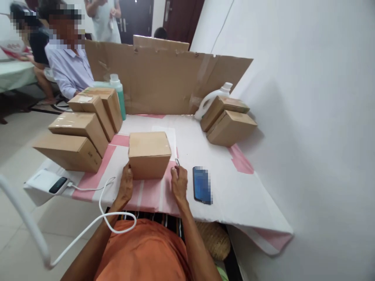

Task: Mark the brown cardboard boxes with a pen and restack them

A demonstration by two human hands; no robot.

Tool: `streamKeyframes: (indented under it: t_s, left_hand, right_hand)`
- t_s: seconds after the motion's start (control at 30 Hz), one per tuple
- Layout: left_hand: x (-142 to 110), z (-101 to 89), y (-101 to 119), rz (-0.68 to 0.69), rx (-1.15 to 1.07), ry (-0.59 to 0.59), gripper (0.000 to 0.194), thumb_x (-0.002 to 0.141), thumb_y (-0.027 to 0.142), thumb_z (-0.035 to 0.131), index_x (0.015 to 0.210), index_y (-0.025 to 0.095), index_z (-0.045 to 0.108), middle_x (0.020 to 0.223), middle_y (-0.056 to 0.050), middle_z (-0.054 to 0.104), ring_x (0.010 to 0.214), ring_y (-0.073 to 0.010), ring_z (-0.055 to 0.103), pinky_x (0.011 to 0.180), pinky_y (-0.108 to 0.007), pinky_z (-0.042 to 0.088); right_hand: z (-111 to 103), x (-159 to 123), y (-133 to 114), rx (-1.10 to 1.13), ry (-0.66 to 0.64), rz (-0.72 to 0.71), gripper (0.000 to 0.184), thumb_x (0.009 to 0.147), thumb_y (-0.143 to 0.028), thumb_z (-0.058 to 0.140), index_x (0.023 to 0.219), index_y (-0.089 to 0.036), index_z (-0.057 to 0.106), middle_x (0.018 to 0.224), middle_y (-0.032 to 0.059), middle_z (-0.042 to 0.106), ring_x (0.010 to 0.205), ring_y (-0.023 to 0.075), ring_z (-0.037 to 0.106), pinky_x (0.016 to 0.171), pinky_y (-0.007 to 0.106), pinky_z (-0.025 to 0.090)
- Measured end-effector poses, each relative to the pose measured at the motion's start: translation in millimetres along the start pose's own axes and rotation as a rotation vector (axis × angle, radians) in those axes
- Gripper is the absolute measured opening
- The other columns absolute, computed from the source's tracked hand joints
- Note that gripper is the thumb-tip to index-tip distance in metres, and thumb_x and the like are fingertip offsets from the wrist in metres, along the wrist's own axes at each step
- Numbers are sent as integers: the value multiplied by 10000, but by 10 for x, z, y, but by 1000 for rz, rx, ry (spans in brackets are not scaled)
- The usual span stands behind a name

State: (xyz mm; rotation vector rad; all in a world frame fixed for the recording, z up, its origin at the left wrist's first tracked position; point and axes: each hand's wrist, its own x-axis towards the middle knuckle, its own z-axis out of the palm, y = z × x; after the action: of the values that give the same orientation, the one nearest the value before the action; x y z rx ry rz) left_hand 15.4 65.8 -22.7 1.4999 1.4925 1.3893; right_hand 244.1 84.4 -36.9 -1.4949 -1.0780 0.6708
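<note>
A closed cardboard box [149, 166] stands on the table in front of me. My left hand [125, 185] presses against its left side, the fingers partly hidden by the box. Beside the box's right side, a little apart from it, my right hand [179, 181] is closed around a slim pen-like thing [177, 161] whose pale tip points away from me; most of it is hidden in the fingers. A white sheet of paper [172, 138] lies behind and partly under the box. To the right of my right hand lies a phone [202, 185].
Several cardboard boxes [68, 154] line the left edge, near a green bottle [119, 93] and a white power bank [48, 183] with a cable. Two boxes [231, 128] and a white jug [213, 97] stand at right. A cardboard screen [166, 82] closes the back; a person [68, 66] sits beyond.
</note>
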Motion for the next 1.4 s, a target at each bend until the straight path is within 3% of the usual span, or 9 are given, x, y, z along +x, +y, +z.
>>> streamKeyframes:
  t_s: [0.27, 0.37, 0.47, 0.63, 0.73, 0.83, 1.03, 1.23, 1.4]
  left_hand:
    - [-107, 13, 117, -60, -29, -88, 858, 1053, 796, 239, 1636, 209, 467, 1634, -198, 530, 1576, -341, 457, 1328, -575, 332]
    - [-292, -85, 184, 28, 56, -112, 831, 1055, 766, 330, 1655, 204, 458, 1591, -204, 547, 1527, -362, 496, 1298, -596, 373]
    - [-485, -138, 292, 253, 282, -113, 771, 1051, 665, 485, 1686, 232, 421, 1501, -190, 562, 1413, -362, 567, 1211, -586, 469]
    - [-494, -169, 494, 523, 522, -90, 831, 998, 504, 687, 1721, 281, 345, 1403, -177, 585, 1279, -367, 607, 1110, -582, 524]
    - [-336, -197, 553, 508, 488, -132, 837, 967, 522, 721, 1700, 292, 387, 1581, -185, 449, 1514, -436, 430, 1249, -668, 389]
    - [-181, -169, 533, 449, 385, -230, 872, 958, 526, 728, 1713, 311, 348, 1719, -166, 275, 1640, -441, 267, 1320, -676, 293]
    - [-26, -59, 522, 432, 380, -288, 925, 960, 454, 741, 1735, 300, 261, 1760, -191, 254, 1662, -445, 241, 1322, -686, 277]
    - [44, -122, 878, 500, 254, -130, 1033, 959, 562, 725, 1752, 269, 130, 1719, -214, 373, 1603, -409, 384, 1304, -620, 352]
    - [42, -185, 1167, 434, 140, -83, 952, 978, 734, 584, 1728, 242, 265, 1732, -195, 379, 1612, -418, 368, 1327, -610, 310]
  right_hand:
    - [-75, -278, -135, 222, -404, 3, 533, 973, -467, 616, 1464, -259, 626, 1531, 114, 655, 1349, 301, 657, 1189, 504, 483]
    - [-48, -343, -178, 218, -357, 30, 464, 1003, -557, 611, 1341, -248, 687, 1403, 114, 726, 1277, 300, 674, 1122, 472, 524]
    - [-130, -214, -232, 239, -324, 56, 497, 997, -690, 589, 1148, -240, 735, 1237, 97, 779, 1189, 295, 683, 1056, 443, 550]
    - [-363, 43, -261, 259, -359, 165, 604, 912, -812, 627, 959, -220, 741, 943, 57, 765, 859, 250, 680, 713, 365, 575]
    - [-428, 87, -240, 366, -347, 206, 607, 924, -795, 615, 1054, -223, 773, 944, 58, 772, 840, 242, 686, 625, 329, 539]
    - [-392, 72, -220, 476, -342, 224, 595, 934, -783, 593, 1097, -243, 780, 1091, 98, 804, 987, 279, 728, 701, 366, 595]
    - [-313, -13, -298, 558, -285, 228, 532, 911, -730, 638, 1220, -311, 745, 1278, 79, 769, 1176, 285, 723, 936, 440, 633]
    - [-636, -42, -791, 364, -290, 135, 660, 956, -698, 647, 1429, -238, 644, 816, 8, 739, 634, 195, 691, 588, 344, 610]
    - [-785, -339, -1154, 278, -512, 161, 591, 949, -825, 574, 904, -239, 637, 677, 30, 732, 526, 201, 700, 483, 306, 574]
